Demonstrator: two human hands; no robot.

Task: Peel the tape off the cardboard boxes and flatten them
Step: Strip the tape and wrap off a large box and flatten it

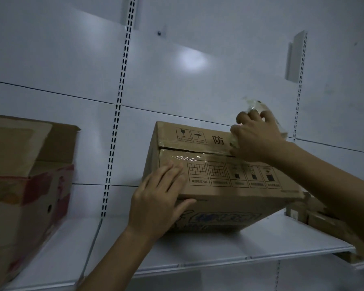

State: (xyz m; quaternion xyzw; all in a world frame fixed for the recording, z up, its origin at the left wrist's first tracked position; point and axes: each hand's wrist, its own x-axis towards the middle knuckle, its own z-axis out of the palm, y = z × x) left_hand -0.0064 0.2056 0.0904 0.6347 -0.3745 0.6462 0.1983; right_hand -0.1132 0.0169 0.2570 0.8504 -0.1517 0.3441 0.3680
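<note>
We are working on the box, which is standing tilted on the white shelf with its taped face turned toward us. Our left hand is lying flat on the lower left part of this face, with the fingers straight and the thumb along the lower edge. It is pressing and steadying the box, not gripping it. Our right hand is at the right end of the seam. Its fingers are curling around a crumpled bunch of clear tape, which is sticking up above the knuckles.

We are judging that the peeling is only partly done. The seam is showing a dark gap on its left side, yet a shiny strip of tape is covering the surface just below it. We cannot tell how much tape is sticking under the right hand. The box is standing in its full shape, so the flattening is not yet begun.

At the far left an open box with red print is standing with its flaps up, also not flattened. Whether it is carrying any tape, we cannot tell.
</note>
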